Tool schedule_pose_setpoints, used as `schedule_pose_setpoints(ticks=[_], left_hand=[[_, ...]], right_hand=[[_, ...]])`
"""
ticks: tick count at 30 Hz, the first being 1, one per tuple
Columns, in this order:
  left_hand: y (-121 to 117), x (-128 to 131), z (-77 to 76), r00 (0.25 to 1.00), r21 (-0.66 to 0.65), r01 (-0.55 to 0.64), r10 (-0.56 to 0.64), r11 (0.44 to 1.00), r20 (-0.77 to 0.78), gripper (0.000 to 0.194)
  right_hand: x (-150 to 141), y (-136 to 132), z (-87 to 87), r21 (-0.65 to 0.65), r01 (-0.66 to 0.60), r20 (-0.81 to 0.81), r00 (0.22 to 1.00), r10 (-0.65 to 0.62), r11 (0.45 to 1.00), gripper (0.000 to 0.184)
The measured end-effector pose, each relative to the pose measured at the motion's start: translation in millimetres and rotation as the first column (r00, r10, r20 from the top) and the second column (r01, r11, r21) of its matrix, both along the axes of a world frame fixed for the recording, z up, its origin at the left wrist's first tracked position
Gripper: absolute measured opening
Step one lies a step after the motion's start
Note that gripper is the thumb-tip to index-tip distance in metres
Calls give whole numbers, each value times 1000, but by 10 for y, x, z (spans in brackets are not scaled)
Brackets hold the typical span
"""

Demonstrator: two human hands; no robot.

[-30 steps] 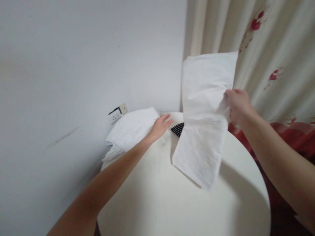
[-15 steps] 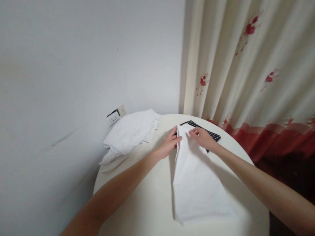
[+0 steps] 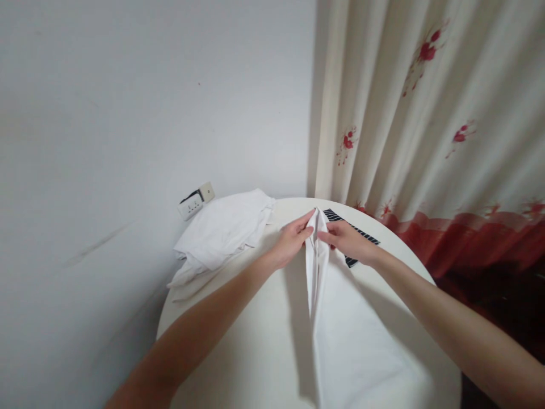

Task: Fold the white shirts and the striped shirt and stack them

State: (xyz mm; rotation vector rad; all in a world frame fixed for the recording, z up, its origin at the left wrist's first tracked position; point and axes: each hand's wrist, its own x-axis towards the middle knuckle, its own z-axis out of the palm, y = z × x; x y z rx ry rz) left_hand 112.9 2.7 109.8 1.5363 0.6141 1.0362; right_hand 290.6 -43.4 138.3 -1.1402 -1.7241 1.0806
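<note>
White cloth [image 3: 353, 341], pinched at its far end by left grip [image 3: 292, 241] and right grip [image 3: 348, 241], trailing nearward over the round desk [image 3: 247, 363], apparently being parted along its edges, next calling for steady, even tension.

- Here on the round white table [image 3: 251, 346], middle to front right: long folded white fabric piece [image 3: 361, 346].
- Just beyond, rear right: flat black-and-white striped fabric piece [image 3: 333, 215], partly hidden.
- Over to the rear left, well apart from both: rumpled white fabric heap [image 3: 225, 227].
- Right behind the heap, on the smooth pale wall [image 3: 170, 113]: white rectangular socket [image 3: 191, 207].
- And behind the table, right: cream pleated fabric curtain, red-patterned [image 3: 395, 142].
</note>
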Motion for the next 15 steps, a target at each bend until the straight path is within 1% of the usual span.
schedule_pose_setpoints(ticks=[2, 4, 5, 7, 9, 10, 11, 12, 14, 15], left_hand=[[58, -110, 134, 996, 22, -86, 87, 996, -19, 54], [129, -292, 288, 984, 60, -179, 179, 982, 8, 48], [167, -412, 368, 973, 72, -231, 229, 970, 36, 47], [241, -696, 513, 940, 69, -338, 333, 938, 80, 47], [317, -1008, 593, 902, 37, -429, 426, 903, 68, 49], [357, -1158, 593, 884, 27, -467, 466, 884, 36, 50], [399, -1296, 563, 870, 25, -493, 493, 870, -15, 51], [445, -1417, 505, 863, 27, -496, 497, 868, -92, 51], [538, -1596, 326, 845, 37, -459, 449, 888, -292, 49], [582, -1651, 228, 818, 50, -448, 431, 893, -381, 47]], right_hand=[[71, 7, 105, -69, 80, -168, 982, -90, 994, 32], [205, 24, 202, -140, 178, -306, 928, -213, 974, 22], [298, 35, 240, -175, 224, -339, 900, -272, 959, 17], [519, 60, 276, -234, 293, -322, 876, -359, 927, 15], [749, 95, 229, -269, 340, -227, 887, -402, 901, 22], [851, 118, 171, -262, 363, -173, 894, -414, 894, 24], [939, 147, 90, -239, 392, -127, 894, -429, 888, 25], [1010, 181, -10, -209, 425, -86, 889, -450, 881, 23], [1101, 252, -243, -135, 491, -5, 868, -496, 861, 18], [1125, 283, -363, -84, 517, 42, 856, -515, 852, 16]])
